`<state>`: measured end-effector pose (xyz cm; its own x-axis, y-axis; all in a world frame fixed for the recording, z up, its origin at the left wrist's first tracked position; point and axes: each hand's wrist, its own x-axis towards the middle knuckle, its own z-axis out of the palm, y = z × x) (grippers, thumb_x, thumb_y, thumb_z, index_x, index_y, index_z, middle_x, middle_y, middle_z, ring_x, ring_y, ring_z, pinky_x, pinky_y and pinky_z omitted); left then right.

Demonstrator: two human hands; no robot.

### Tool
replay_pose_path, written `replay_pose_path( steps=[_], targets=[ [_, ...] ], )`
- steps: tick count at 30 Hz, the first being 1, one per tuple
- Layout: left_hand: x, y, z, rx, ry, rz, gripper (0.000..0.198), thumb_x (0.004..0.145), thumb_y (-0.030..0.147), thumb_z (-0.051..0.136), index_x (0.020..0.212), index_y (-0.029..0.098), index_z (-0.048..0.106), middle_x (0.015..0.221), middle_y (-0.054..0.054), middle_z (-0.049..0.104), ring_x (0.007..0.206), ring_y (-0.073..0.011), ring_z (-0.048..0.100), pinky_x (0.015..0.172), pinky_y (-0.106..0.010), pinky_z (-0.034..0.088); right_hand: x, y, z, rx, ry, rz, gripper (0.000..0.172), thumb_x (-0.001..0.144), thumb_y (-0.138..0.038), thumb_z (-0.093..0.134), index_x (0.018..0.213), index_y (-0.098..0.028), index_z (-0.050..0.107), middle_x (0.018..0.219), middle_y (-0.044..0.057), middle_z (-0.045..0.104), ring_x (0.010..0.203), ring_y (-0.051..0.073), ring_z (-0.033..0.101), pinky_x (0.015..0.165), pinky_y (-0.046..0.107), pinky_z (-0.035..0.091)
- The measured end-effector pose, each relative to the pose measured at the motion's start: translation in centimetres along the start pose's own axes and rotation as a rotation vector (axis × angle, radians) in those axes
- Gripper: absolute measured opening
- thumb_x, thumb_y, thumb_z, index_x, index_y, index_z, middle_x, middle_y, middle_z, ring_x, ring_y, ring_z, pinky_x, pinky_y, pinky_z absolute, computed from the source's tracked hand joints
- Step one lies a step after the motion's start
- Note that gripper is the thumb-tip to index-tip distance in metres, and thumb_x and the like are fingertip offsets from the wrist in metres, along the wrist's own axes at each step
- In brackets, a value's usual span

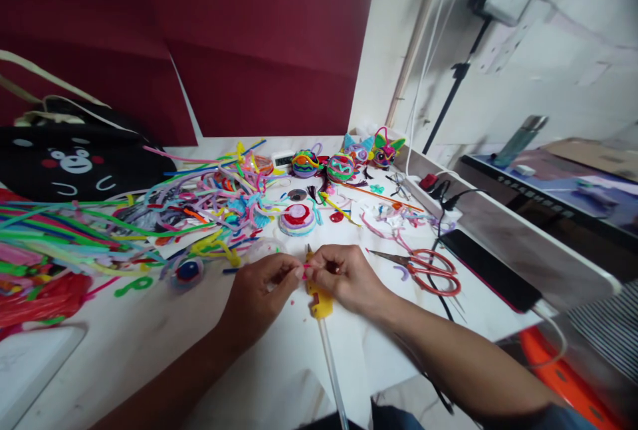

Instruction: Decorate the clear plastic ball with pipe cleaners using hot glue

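My left hand (259,290) and my right hand (346,277) meet over the near middle of the table. Both pinch a short pink piece of pipe cleaner (306,270) between thumb and fingers, and much of it is hidden by the fingertips. Under my right hand lies a yellow glue gun (321,304), its nozzle pointing away from me. A long clear glue stick (331,363) runs out of its back towards my lap. Just beyond my hands sits a round piece wrapped in coloured pipe cleaner (298,219), with a red and pink top.
Orange-handled scissors (433,272) lie to the right, beside a black phone (491,270) on a cable. Loose pipe cleaners (164,217) heap across the left. Several decorated balls (341,167) stand at the back. A black bag (74,157) rests at the far left.
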<state>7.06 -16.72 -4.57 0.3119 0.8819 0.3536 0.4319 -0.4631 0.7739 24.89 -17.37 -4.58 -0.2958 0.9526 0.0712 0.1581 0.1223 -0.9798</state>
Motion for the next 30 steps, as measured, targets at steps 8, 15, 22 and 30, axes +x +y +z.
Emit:
replay_pose_path(
  steps=[8,15,22,30],
  targets=[
    [-0.1,-0.1,-0.2,0.052,-0.060,0.102,0.023,0.091,0.028,0.049,0.070,0.019,0.055,0.060,0.004,0.054,0.053,-0.0103,0.051,0.052,-0.021,0.039,-0.5,-0.3,-0.2,-0.108,-0.015,-0.064,0.007,0.081,-0.017,0.057,0.074,-0.016,0.059,0.064,-0.001,0.058,0.054,0.010,0.057,0.050,0.020,0.042],
    [-0.5,-0.3,-0.1,-0.104,-0.147,-0.002,0.026,0.092,0.034,0.047,0.071,0.020,0.054,0.063,0.002,0.053,0.057,-0.0114,0.049,0.053,-0.022,0.037,-0.8,-1.3,-0.3,-0.215,-0.017,-0.267,0.013,0.080,-0.011,0.056,0.070,-0.017,0.057,0.061,-0.004,0.053,0.051,0.007,0.044,0.051,0.019,0.034],
    [-0.7,-0.8,-0.5,-0.151,-0.178,0.001,0.024,0.092,0.035,0.048,0.073,0.021,0.055,0.063,0.002,0.052,0.055,-0.0116,0.048,0.051,-0.022,0.038,-0.2,-0.8,-0.3,-0.321,-0.033,-0.505,0.015,0.085,-0.019,0.051,0.070,-0.018,0.054,0.063,-0.001,0.055,0.059,0.012,0.051,0.059,0.022,0.040],
    [-0.8,-2.3,-1.1,-0.032,-0.216,0.113,0.021,0.091,0.030,0.046,0.075,0.024,0.057,0.064,0.000,0.058,0.055,-0.0136,0.055,0.052,-0.021,0.046,0.1,0.2,0.4,-0.395,-0.012,-0.553,0.009,0.083,-0.023,0.048,0.075,-0.021,0.050,0.064,0.000,0.056,0.060,0.013,0.054,0.060,0.022,0.040]
  ],
)
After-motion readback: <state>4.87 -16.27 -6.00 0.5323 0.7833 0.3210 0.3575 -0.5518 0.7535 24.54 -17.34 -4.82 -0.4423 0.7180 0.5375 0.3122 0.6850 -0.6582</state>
